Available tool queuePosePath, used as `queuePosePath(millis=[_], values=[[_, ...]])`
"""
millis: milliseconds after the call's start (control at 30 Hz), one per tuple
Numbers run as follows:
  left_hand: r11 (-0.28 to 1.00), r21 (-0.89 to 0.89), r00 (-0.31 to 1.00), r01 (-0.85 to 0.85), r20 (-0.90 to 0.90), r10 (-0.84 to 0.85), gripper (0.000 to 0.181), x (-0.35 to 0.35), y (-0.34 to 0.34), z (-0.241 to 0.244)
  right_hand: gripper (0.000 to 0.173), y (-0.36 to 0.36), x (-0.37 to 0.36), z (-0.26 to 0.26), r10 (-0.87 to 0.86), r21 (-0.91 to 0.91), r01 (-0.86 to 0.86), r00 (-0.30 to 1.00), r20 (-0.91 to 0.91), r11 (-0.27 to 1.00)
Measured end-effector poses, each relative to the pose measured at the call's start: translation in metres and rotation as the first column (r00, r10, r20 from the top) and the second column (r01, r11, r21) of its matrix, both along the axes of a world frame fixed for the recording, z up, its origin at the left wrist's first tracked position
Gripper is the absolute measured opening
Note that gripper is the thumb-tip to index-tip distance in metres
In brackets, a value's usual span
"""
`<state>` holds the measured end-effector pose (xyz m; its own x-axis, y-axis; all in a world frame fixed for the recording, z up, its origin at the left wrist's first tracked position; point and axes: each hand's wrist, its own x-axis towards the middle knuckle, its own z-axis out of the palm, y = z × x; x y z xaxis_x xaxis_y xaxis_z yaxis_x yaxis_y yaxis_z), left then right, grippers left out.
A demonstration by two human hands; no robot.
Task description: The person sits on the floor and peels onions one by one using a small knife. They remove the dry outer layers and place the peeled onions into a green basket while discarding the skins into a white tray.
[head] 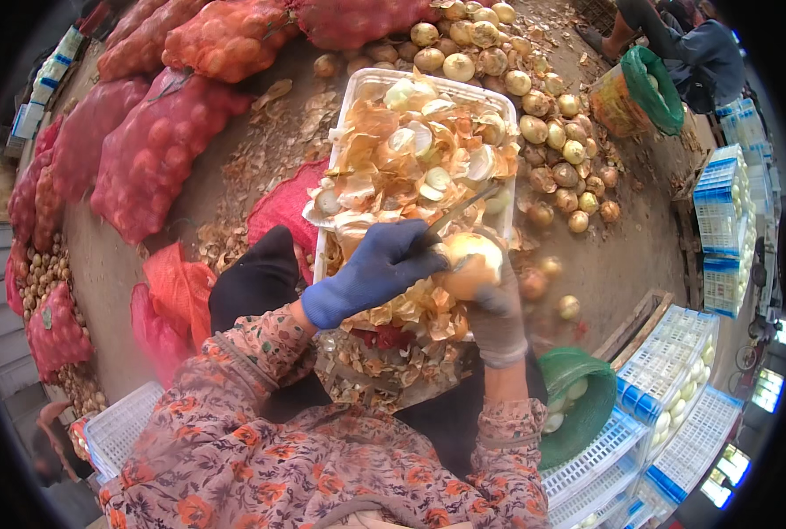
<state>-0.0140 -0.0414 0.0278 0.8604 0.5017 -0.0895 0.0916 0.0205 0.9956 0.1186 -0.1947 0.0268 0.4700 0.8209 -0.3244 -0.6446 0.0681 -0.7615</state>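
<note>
My left hand [383, 274], in a blue knit glove, is closed around the handle of a knife [459, 210] whose blade points up and to the right. In my right hand [498, 317], gloved in greyish brown, is a large onion [470, 264] with pale and golden skin, slightly blurred. The onion's left side is close to the fingers of the blue glove. Both hands are above a white plastic crate [512, 198] heaped with loose onion skins [379, 152] and some cut onion pieces.
Unpeeled onions [535, 129] lie on the floor beyond and right of the crate. Red mesh sacks [161, 152] stand at left. A green mesh-lined container [578, 403] holds peeled onions near my right arm, beside stacked crates [664, 357]. Another person [703, 56] sits at upper right.
</note>
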Motion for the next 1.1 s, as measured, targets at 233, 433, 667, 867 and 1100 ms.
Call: queuePosePath(millis=[233, 433, 667, 867, 1100], values=[[0.921, 0.389, 0.991, 0.031, 0.109, -0.080, 0.014, -0.005, 0.003, -0.005, 0.085, 0.000, -0.001, -0.004, 0.138, -0.205, -0.094, 0.967, 0.212, 0.974], [0.991, -0.116, 0.995, 0.067, -0.071, -0.075, 0.015, -0.013, 0.009, 0.013, 0.076, -0.005, 0.002, -0.003, 0.006, -0.089, -0.005, 1.000, 0.002, 0.996], [0.949, -0.232, 0.945, -0.213, -0.296, 0.140, 0.025, -0.018, 0.030, -0.012, 0.079, -0.020, 0.012, -0.014, -0.163, 0.018, 0.176, 0.940, -0.301, 0.984], [0.729, 0.677, 0.981, -0.105, -0.049, 0.187, 0.047, -0.001, 0.000, -0.010, 0.081, -0.007, 0.015, -0.011, -0.235, 0.106, 0.301, 0.883, -0.407, 0.948], [0.590, 0.802, 0.986, 0.092, -0.158, 0.060, 0.023, 0.015, -0.024, -0.010, 0.080, 0.001, 0.007, -0.016, -0.199, 0.141, 0.285, 0.878, -0.435, 0.948]])
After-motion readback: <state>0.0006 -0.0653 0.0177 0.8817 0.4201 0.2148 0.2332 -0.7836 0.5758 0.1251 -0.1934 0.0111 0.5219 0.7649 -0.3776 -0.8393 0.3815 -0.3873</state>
